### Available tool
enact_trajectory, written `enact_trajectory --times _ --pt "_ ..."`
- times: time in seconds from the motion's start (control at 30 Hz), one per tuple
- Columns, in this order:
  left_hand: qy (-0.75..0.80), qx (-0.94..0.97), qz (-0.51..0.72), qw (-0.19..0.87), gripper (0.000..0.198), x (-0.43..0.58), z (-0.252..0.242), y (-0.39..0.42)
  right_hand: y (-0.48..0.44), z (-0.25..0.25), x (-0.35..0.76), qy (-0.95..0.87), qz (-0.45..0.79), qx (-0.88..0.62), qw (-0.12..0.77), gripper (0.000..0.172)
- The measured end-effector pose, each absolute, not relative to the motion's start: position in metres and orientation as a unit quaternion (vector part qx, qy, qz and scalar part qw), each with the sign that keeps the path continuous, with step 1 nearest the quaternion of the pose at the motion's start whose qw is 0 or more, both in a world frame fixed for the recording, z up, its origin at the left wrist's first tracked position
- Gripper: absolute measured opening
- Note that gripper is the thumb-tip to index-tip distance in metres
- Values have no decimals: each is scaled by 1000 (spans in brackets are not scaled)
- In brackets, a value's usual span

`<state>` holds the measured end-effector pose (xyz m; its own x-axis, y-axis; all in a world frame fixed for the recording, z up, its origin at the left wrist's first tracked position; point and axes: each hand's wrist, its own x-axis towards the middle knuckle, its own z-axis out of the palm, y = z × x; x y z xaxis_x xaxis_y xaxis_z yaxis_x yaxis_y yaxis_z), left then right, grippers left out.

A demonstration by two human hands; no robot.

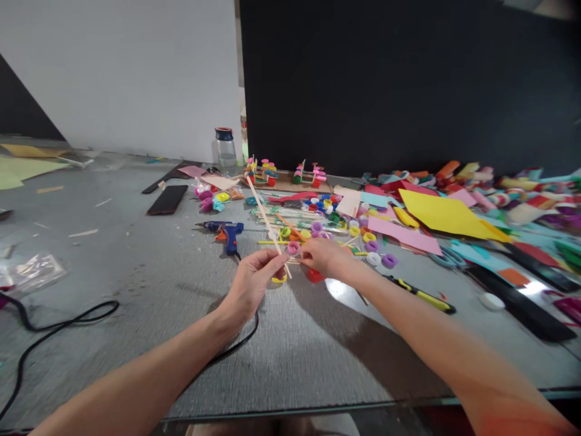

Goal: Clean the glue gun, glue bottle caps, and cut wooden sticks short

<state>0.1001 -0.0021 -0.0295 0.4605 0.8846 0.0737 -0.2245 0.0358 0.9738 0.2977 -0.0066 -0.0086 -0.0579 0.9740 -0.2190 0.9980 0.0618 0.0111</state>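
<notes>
My left hand (pixel 254 278) pinches a long pale wooden stick (pixel 261 209) near its lower end; the stick slants up and to the left. Just to the right, my right hand (pixel 324 257) is closed, its fingertips down at some thin pale sticks (pixel 295 261) on the table. What exactly it grips is too small to tell. A pink bottle cap (pixel 293 247) lies between the hands, and a red cap (pixel 314 275) sits below my right hand. Beyond them are bundled sticks (pixel 290 221) and several coloured caps.
A blue glue gun (pixel 230 236) lies left of the hands, its black cord running toward the table's front edge. A yellow-black cutter (pixel 424 295) and blue scissors (pixel 447 258) lie right. Small craft models (pixel 311 174) and a bottle (pixel 226 148) stand behind; coloured paper (pixel 445 215) is back right.
</notes>
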Motion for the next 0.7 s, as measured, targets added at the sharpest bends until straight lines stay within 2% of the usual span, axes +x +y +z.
enact_trajectory --times 0.47,0.7 --pt "306 555 422 648 23 100 -33 0 0 -19 295 710 -119 691 68 31" --pt "294 537 433 662 21 101 -34 1 -10 -8 297 695 -153 702 -25 28"
